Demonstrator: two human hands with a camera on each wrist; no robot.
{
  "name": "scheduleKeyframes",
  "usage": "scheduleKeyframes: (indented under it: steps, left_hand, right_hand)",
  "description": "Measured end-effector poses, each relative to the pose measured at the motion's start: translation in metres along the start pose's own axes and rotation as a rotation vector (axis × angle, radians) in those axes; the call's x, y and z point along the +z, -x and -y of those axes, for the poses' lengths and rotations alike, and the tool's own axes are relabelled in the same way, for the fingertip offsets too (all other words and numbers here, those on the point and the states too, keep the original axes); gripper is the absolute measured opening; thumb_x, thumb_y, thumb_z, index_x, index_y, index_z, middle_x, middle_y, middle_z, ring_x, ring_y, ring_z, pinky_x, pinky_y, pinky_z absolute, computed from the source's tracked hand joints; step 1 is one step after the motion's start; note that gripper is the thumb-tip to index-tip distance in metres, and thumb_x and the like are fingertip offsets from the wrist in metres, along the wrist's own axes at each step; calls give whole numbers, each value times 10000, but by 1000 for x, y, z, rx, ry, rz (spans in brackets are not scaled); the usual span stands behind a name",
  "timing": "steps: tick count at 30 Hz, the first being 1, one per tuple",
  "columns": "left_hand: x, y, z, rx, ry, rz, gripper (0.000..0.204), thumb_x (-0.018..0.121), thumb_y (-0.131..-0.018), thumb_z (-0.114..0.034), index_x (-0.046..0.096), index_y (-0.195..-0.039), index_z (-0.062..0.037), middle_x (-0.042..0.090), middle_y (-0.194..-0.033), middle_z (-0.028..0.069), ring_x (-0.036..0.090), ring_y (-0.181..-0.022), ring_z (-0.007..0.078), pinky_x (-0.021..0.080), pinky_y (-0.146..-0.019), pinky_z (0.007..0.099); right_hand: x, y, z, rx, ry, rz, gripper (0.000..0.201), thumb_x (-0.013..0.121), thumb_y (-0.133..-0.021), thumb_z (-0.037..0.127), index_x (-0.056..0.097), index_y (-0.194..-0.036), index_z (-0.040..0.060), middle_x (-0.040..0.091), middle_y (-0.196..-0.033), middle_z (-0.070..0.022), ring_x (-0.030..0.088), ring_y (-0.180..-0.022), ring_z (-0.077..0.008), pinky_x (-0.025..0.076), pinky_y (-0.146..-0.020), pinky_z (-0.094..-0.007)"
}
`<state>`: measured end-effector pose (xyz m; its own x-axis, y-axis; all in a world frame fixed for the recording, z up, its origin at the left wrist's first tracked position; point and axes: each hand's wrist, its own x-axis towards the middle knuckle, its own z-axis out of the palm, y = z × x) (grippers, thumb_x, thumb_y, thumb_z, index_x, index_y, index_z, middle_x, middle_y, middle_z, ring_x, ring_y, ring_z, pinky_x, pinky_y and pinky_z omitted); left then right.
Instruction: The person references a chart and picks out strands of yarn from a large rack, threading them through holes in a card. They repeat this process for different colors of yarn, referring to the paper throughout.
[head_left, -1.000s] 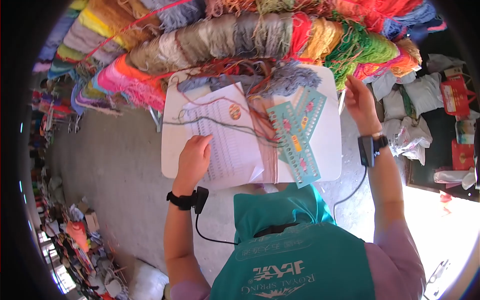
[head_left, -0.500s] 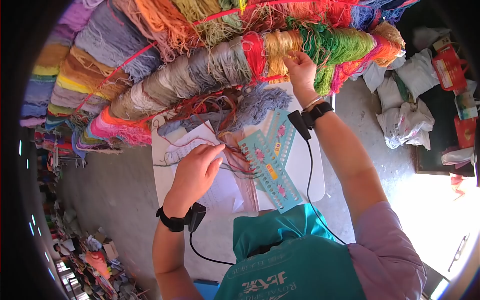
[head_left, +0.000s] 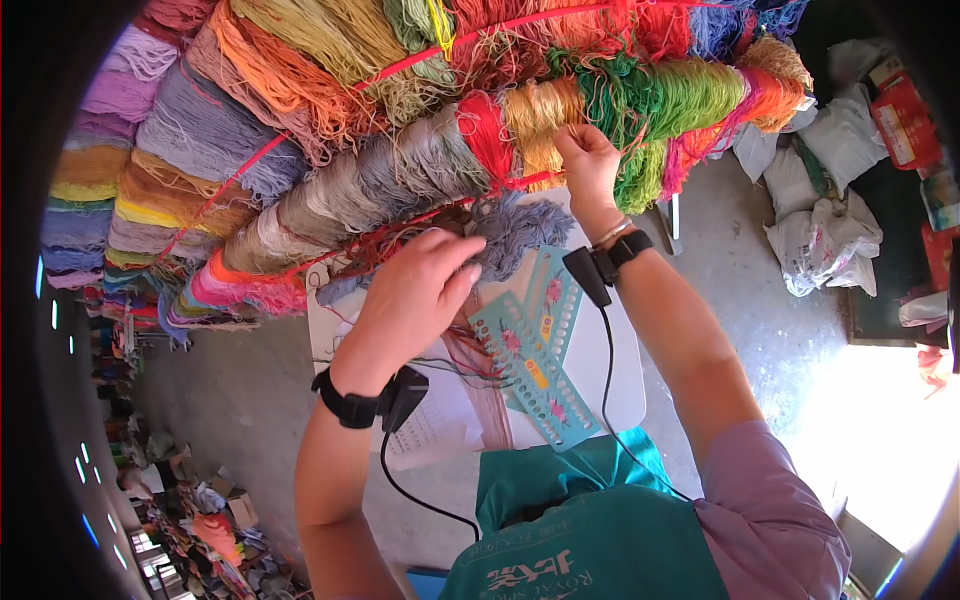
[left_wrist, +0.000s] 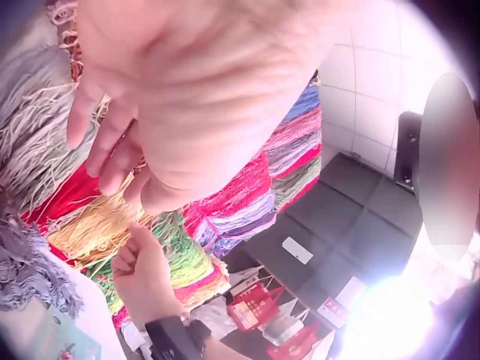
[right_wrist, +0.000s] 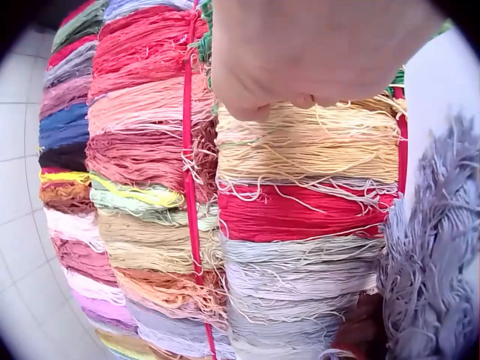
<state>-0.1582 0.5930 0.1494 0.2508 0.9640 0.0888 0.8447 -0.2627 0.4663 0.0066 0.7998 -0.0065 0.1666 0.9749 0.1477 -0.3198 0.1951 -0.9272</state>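
Observation:
My right hand (head_left: 592, 165) is at the golden-yellow yarn (head_left: 540, 112) on the hanging rack, its fingertips pinched together against the strands. In the right wrist view, curled knuckles overlap the top of that yarn (right_wrist: 307, 142). Raised over the small white table (head_left: 622, 375), my left hand (head_left: 412, 300) has loosely bent fingers and holds nothing. In the left wrist view its palm (left_wrist: 202, 112) faces the camera. Below and ahead of it lies a grey-blue yarn bundle (head_left: 515, 238). Two teal punched cards (head_left: 560, 418) overlap on the table, with loose threads across one end.
Red yarn (head_left: 484, 135) and green yarn (head_left: 690, 100) flank the golden skein. A red ribbon (head_left: 400, 68) runs across the hung yarns. Printed paper (head_left: 435, 420) lies on the table's left. White bags (head_left: 825, 250) and a red box (head_left: 905, 125) stand at the right.
My right hand has moved from beside the table up and left to the golden yarn. The left hand has risen off the paper and forward towards the rack. The head view has turned.

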Motion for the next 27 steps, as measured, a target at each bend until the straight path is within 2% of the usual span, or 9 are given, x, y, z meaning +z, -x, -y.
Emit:
scheduleKeyframes:
  steps: [4,9,12,13,16,19,22,25,27]
  left_hand:
    - [0,-60,2,94,-51,-119,294,628,-914,-120,631,-1187,-10,627,-1141,163,602,-1060,342,477,-924,402]
    - [26,-138,17,276,-243,-366,369,667,-862,-126,619,-1210,-13,612,-1223,170,576,-1148,350,465,-993,426]
    - [37,-169,25,301,-323,-405,467,669,-850,-123,569,-1297,-31,566,-1326,169,538,-1236,333,443,-1048,406]
    - [40,-176,28,252,-310,-343,553,661,-847,-112,509,-1375,-52,520,-1402,152,493,-1301,317,403,-1094,422]
    - [51,-191,39,173,-309,-246,625,662,-843,-111,453,-1431,-82,478,-1452,129,465,-1330,306,349,-1131,466]
    - [60,-189,42,167,-379,-282,689,671,-842,-128,400,-1475,-123,428,-1500,104,430,-1363,295,287,-1162,501]
    - [57,-189,44,142,-351,-227,741,669,-845,-145,342,-1510,-150,374,-1538,97,394,-1387,307,248,-1178,518]
    - [57,-187,45,151,-334,-227,741,675,-842,-151,348,-1507,-158,381,-1534,94,399,-1384,312,247,-1179,521]
    - [57,-187,45,157,-327,-234,747,681,-837,-157,350,-1506,-161,382,-1533,95,398,-1385,312,244,-1181,518]
  right_hand:
    - [-12,1,14,158,-145,73,103,704,-882,73,633,-809,67,532,-687,59,422,-579,-18,302,-486,-208]
    - [-24,-2,27,268,-295,153,88,661,-914,71,612,-841,82,525,-678,47,405,-512,-35,287,-456,-208]
    - [-26,-4,26,304,-375,209,51,648,-925,73,607,-897,85,538,-683,35,410,-495,-43,295,-452,-205]
    - [-27,-5,26,314,-397,225,44,646,-928,73,605,-916,86,543,-685,32,413,-493,-45,297,-452,-204]
    - [-26,-7,34,361,-427,240,62,654,-922,77,593,-932,71,557,-698,32,407,-506,-41,303,-457,-204]
    - [-27,-11,28,375,-426,244,92,658,-920,80,591,-979,57,603,-744,19,401,-494,-37,296,-447,-197]
    - [-26,-13,24,310,-313,232,141,674,-907,74,616,-1027,30,650,-816,8,467,-560,-25,361,-494,-192]
    - [-14,-10,17,125,-126,130,193,699,-885,63,641,-1058,1,659,-856,16,521,-660,-22,422,-584,-191]
    - [-10,-10,15,111,-106,111,174,709,-875,59,661,-1031,-3,655,-851,27,534,-710,-25,441,-638,-198]
